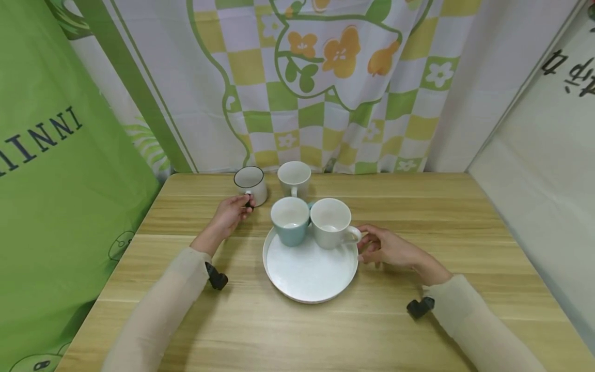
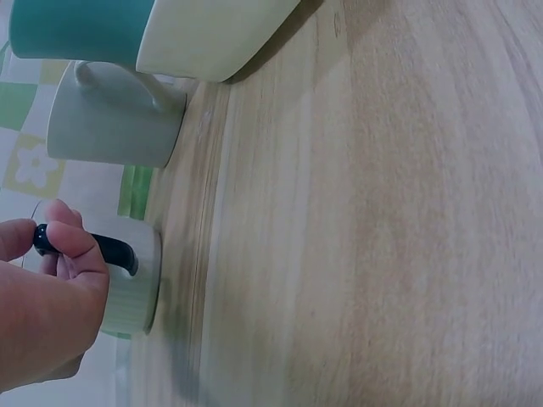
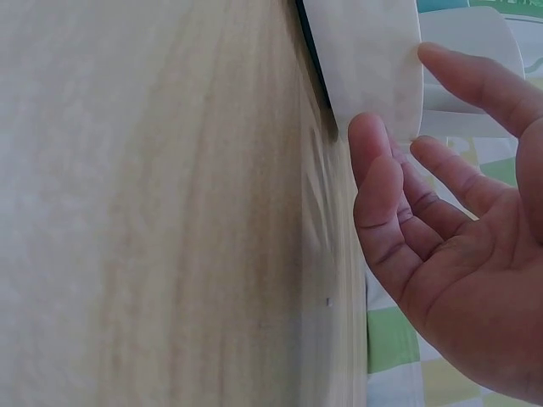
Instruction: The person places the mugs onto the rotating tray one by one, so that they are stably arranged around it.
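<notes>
My left hand (image 1: 231,214) pinches the black handle (image 2: 114,252) of a white mug with a dark rim (image 1: 258,192) at the table's back left. That mug is upright, its base at the tabletop. A round white tray (image 1: 307,281) lies in the middle, carrying a light blue mug (image 1: 292,235) and a white mug (image 1: 327,232) side by side toward its back. Beside the tray's right rim is my right hand (image 1: 388,249), fingers loosely bent and holding nothing. Its fingertips are close to the rim and the white mug's handle (image 1: 355,235); contact is hard to tell.
Another white mug (image 1: 294,175) stands on the table behind the blue one, its handle facing front. Behind the wooden table (image 1: 418,206) hangs a patterned curtain (image 1: 334,119). A green cloth (image 1: 56,170) hangs on the left and a white panel (image 1: 539,155) on the right.
</notes>
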### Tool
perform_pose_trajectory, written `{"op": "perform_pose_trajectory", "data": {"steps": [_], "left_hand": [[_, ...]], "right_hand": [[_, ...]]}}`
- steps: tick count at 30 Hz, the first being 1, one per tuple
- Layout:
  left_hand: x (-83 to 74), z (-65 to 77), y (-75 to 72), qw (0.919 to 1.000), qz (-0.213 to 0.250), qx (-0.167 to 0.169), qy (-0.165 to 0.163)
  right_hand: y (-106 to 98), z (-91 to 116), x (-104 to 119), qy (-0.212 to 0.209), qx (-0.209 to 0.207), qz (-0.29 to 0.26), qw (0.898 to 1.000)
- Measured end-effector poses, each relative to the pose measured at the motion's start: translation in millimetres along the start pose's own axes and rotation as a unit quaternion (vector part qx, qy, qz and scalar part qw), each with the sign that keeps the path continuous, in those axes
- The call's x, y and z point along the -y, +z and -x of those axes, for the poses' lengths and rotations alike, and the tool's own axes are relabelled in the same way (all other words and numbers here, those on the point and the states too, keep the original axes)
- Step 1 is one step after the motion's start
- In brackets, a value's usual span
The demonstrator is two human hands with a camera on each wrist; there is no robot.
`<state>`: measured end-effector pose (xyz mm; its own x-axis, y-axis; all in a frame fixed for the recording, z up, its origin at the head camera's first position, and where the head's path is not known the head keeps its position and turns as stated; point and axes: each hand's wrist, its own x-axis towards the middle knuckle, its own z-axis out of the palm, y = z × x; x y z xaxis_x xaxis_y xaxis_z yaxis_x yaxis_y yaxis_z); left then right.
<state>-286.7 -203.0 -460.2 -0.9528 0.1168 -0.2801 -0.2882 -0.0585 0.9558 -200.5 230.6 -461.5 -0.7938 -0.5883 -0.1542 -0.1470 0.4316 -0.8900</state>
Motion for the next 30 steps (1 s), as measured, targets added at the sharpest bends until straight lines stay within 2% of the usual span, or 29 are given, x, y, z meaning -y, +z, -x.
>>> {"op": "perform_pose_trajectory", "data": {"steps": [15, 30], "left_hand": [[5.4, -2.6, -1.4, 0.9994, 0.024, -0.018, 0.019], [8.3, 4.1, -4.7, 0.9989, 0.023, -0.018, 0.037]], "right_hand": [[-0.8, -0.2, -1.4, 0.011, 0.0, 0.008, 1.0], [-0.4, -0.3, -2.3, 0.013, -0.001, 0.012, 1.0]]}}
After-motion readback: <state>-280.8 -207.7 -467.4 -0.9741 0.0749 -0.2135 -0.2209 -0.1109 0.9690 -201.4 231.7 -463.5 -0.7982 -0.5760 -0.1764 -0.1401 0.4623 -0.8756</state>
